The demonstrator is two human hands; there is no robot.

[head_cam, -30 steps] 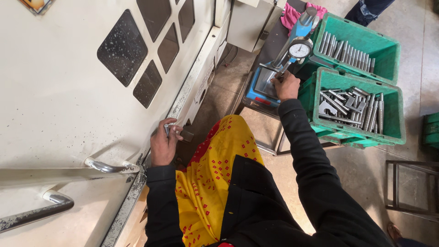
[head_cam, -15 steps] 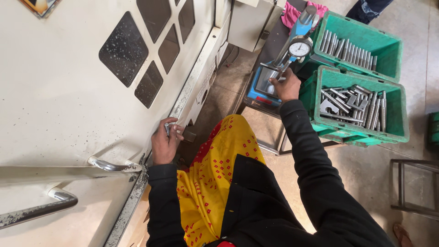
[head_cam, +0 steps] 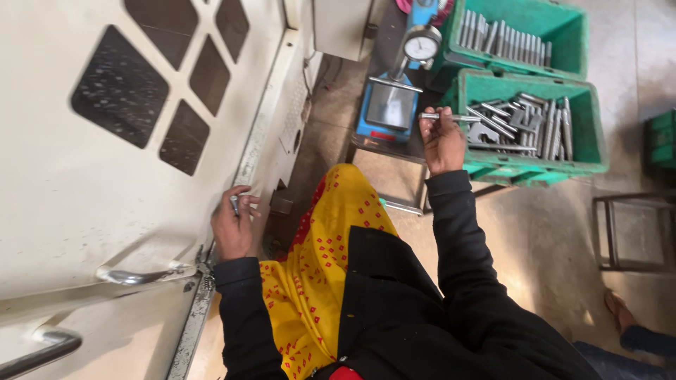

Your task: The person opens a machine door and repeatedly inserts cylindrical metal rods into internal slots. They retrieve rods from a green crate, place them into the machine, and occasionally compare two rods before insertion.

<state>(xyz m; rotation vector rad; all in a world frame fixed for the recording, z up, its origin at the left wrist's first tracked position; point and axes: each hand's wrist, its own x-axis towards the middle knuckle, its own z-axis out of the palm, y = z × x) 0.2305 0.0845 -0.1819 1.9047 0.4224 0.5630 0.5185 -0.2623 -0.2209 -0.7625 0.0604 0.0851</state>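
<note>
Right hand [head_cam: 442, 141] pinches a slim steel pin [head_cam: 451, 117] at the near green crate [head_cam: 524, 165], just beside the dial gauge stand [head_cam: 394, 105]. Left hand [head_cam: 234, 226], well apart from the crate, grips a small metal piece [head_cam: 234, 205] against the cream machine door [head_cam: 105, 176].

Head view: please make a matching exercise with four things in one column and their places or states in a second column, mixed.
Things:
1. right hand
2. left hand
3. dial gauge
4. near green crate

Places or states:
A. on the blue stand
B. full of loose metal pins
C. holds a thin metal pin level
D. holds a small metal part by the white machine door

Pairs: 1-C, 2-D, 3-A, 4-B
</note>
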